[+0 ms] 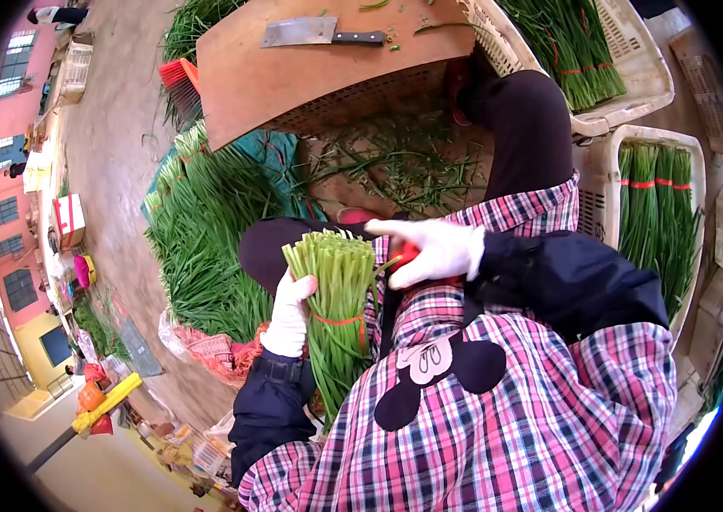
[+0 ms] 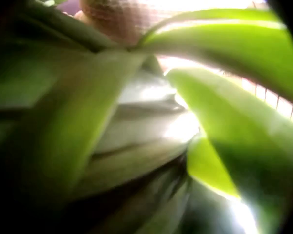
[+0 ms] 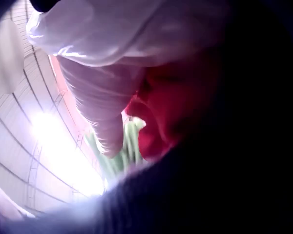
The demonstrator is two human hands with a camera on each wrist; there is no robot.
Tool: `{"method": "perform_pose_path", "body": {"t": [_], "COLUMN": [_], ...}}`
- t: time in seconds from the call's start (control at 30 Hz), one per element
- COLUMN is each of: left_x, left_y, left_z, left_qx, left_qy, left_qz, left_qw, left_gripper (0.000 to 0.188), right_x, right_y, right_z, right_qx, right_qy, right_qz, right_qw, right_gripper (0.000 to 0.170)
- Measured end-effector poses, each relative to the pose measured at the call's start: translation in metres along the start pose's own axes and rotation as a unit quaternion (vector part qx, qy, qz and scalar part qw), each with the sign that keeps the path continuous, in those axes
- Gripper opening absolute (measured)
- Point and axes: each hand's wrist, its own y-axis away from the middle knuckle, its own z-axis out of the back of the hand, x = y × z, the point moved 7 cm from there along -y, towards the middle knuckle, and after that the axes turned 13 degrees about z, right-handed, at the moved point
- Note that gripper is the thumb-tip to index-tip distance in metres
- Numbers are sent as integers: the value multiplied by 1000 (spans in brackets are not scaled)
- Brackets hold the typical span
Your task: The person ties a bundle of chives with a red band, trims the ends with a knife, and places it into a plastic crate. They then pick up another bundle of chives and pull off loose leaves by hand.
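My left hand (image 1: 288,314), in a white glove, grips an upright bundle of garlic chives (image 1: 327,275) over my lap, thumb across its near side. An orange-red band (image 1: 336,321) circles the bundle below its cut, pale top ends. Blurred green leaves (image 2: 224,122) fill most of the left wrist view. My right hand (image 1: 438,251), also gloved in white, is just right of the bundle, thumb and forefinger spread apart. Red material (image 1: 406,254) shows between them and under the palm; the right wrist view has the red material (image 3: 168,112) beside the gloved fingers (image 3: 97,102).
A cleaver (image 1: 300,32) lies on the brown board (image 1: 250,85) ahead. Loose chives (image 1: 208,230) are heaped on the left, with trimmings (image 1: 413,171) on the floor under the board. Two white crates (image 1: 613,183) (image 1: 647,51) of banded bundles stand on the right.
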Motion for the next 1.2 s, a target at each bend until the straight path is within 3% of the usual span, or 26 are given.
{"method": "perform_pose_path", "body": {"t": [0.07,0.1,0.2,0.33,0.47,0.67,0.73,0.8,0.87,0.9,0.97,1.0,1.03,1.07,1.1,1.13,1.17,1.2], "left_x": [-3,-1,-19,-10,-9,-12,-11,-9,-8,-7,-5,9,32,26,20,15,12,11], "left_y": [-1,2,34,47,35,24,22,22,23,22,21,9,-7,1,10,21,21,27], "left_z": [-14,-18,-34,-39,-32,-22,-21,-21,-26,-29,-36,-25,-2,-6,-10,-13,-21,-30], "left_qx": [-16,-20,-140,-209,-143,-114,-119,-121,-127,-125,-118,-65,-20,-65,-149,-231,-243,-251], "left_qy": [-66,-101,-295,-475,-241,-202,-208,-208,-214,-225,-251,-198,62,-138,-377,-537,-546,-557], "left_qz": [-27,-44,-96,-140,-102,-89,-95,-102,-99,-103,-114,-141,-42,-90,-136,-174,-179,-178], "left_qw": [997,994,940,843,955,969,966,965,963,961,954,968,997,984,904,793,782,772], "left_gripper": [67,71,88,106,103,85,85,84,83,83,82,82,82,82,83,84,86,87], "right_x": [8,-4,-11,-2,11,-14,-23,-8,28,54,109,131,127,108,77,55,42,46], "right_y": [-18,-31,-45,-44,-42,-40,-33,-29,-22,-23,-25,-22,-21,-21,-25,-29,-39,-42], "right_z": [-23,-23,-34,-37,-37,-37,-13,41,81,81,49,25,-3,-30,-33,-17,6,39], "right_qx": [-63,-97,-72,-106,-107,-126,-139,-284,-380,-364,-247,-142,-37,71,95,101,118,29], "right_qy": [-245,-180,-201,-198,-138,-297,-225,-179,-236,-271,-98,98,249,390,463,463,513,546], "right_qz": [-6,23,35,23,57,26,0,77,145,187,304,421,450,461,458,437,327,287], "right_qw": [967,979,976,974,983,946,964,939,883,871,915,890,857,794,753,764,785,786], "right_gripper": [75,71,61,54,52,58,49,35,27,22,25,27,27,27,25,20,18,12]}}
